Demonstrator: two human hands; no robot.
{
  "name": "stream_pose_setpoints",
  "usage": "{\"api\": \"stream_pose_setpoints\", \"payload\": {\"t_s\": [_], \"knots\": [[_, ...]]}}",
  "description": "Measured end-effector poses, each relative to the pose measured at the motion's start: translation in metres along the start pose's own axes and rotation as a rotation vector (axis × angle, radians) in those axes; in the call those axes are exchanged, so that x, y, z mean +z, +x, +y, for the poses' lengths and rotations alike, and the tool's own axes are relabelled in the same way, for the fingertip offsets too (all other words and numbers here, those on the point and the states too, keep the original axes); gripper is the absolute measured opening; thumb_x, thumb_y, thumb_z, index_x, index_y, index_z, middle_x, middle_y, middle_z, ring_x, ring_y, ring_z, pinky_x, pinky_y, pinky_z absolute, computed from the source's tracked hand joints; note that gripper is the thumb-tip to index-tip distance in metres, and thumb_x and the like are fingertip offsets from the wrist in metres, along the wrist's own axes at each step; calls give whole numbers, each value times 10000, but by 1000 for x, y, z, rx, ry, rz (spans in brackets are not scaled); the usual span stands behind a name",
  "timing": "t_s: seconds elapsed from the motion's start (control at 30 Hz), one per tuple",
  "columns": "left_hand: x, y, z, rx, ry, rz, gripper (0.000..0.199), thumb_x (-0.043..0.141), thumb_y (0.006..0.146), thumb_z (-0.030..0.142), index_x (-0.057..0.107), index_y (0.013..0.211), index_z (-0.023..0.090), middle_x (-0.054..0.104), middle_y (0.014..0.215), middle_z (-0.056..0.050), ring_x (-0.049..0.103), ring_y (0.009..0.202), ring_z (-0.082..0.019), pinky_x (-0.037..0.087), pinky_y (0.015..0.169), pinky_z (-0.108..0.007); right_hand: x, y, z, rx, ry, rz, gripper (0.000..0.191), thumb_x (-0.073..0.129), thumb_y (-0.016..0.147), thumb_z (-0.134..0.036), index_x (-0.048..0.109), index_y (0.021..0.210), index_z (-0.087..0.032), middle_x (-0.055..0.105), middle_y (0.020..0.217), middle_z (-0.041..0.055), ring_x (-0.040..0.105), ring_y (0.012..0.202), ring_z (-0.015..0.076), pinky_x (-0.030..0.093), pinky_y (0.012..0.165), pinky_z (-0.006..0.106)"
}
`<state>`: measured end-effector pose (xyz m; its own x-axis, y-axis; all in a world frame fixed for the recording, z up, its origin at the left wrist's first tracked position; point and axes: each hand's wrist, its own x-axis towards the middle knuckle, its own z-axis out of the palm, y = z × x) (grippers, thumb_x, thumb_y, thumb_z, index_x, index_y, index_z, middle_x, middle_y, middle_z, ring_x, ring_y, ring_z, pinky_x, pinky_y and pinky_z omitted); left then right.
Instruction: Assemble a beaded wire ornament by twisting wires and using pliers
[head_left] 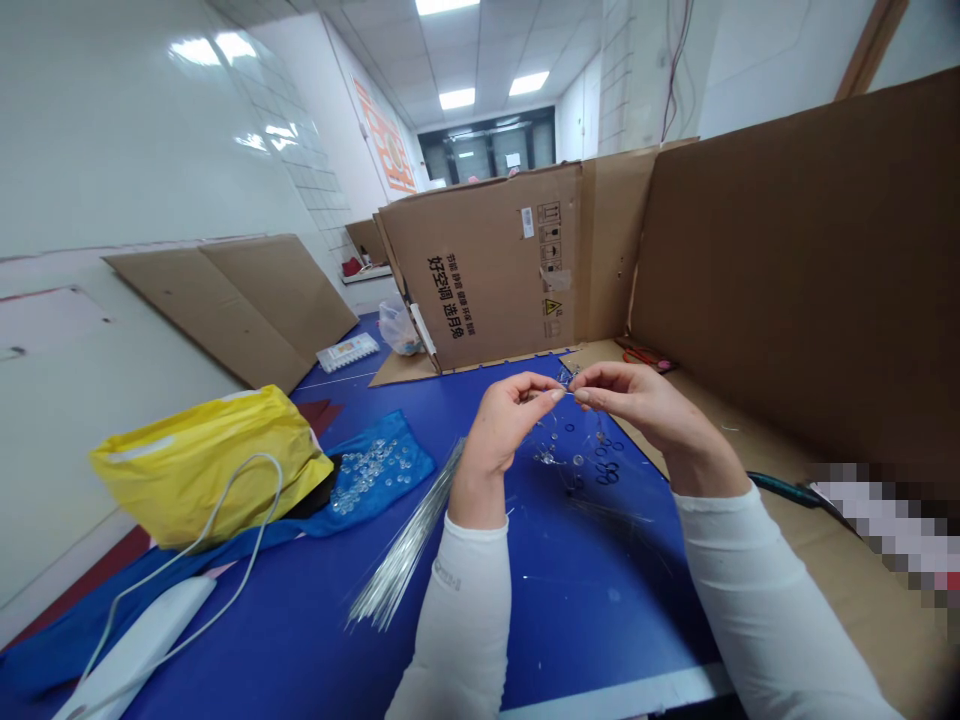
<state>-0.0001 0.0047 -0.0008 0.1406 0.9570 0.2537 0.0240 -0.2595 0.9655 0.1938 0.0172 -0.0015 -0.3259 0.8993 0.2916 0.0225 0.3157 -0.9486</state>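
Above blue tabletop (555, 600), hands (567, 390) pinching wire, carton (495, 270) printed "好空调 选月兔"

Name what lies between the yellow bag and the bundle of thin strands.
In the head view: clear round pieces on a blue cloth, something black beside the bag, then bare blue table before the bundle.

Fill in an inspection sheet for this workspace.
Surface: blue tabletop, small pale specks.
Things in work: bundle of silvery strands; clear discs on blue cloth; dark rings below the hands.
Clutter: yellow bag, plastic bag.
Hands: left hand and right hand pinch a thin piece, too small to identify.
Cables: white cable loops across yellow bag.
Surroundings: cardboard panels behind and right; ceiling lights lit.
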Motion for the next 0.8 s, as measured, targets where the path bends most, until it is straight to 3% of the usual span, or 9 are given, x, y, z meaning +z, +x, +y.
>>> {"api": "stream_pose_setpoints", "payload": {"t_s": [0.2,0.4,0.8], "knots": [[4,0,-1,14,21,-38,176,694,849,248,743,970,130,658,762,-10,547,700,-115,426,695,-256,-1,1,4,-35,20,38,261,804,721,-434,701,731,-194,635,670,6,546,659,148,439,657,317],[5,-2,1,40,81,-19,65,677,847,193,706,866,138,644,750,0,547,707,-114,423,698,-249,1,0,0,-45,32,105,261,802,704,-430,688,705,-195,611,649,0,521,628,140,425,638,311],[8,-3,3,86,68,-48,88,685,843,183,741,897,143,701,815,-22,601,746,-128,460,750,-277,3,-10,-4,-6,11,184,291,833,666,-455,690,675,-201,632,643,7,538,638,144,431,639,304]]}}
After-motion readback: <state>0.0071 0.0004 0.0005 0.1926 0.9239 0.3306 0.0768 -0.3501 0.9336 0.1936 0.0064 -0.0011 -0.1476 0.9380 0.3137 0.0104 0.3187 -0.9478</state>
